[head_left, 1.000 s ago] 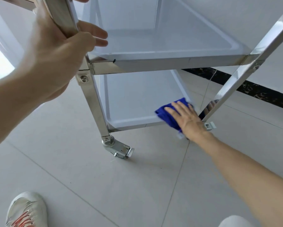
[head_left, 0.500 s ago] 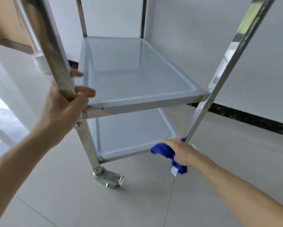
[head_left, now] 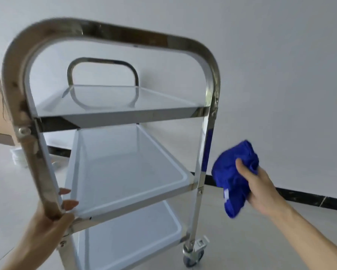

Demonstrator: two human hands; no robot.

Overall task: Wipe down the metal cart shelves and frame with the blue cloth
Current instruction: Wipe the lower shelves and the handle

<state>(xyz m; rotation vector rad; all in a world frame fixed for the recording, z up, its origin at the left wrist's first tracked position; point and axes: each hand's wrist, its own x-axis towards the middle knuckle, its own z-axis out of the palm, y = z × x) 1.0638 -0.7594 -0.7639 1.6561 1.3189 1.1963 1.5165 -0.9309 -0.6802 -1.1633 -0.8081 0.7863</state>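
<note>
Gripping the cart (head_left: 113, 112) post with my left hand (head_left: 47, 227), grip closed; my right hand (head_left: 261, 190) is holding the bunched cloth (head_left: 230, 172) tight, just beside the right post, apart from it.

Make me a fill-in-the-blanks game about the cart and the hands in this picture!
1. The right hand holds a bunched cloth whose colour is ____.
2. The cart has ____ shelves, one above the other.
3. The left hand grips the cart's near ____ post.
4. The cloth is ____ the cart, not touching it.

Missing words: blue; three; left; beside
</note>
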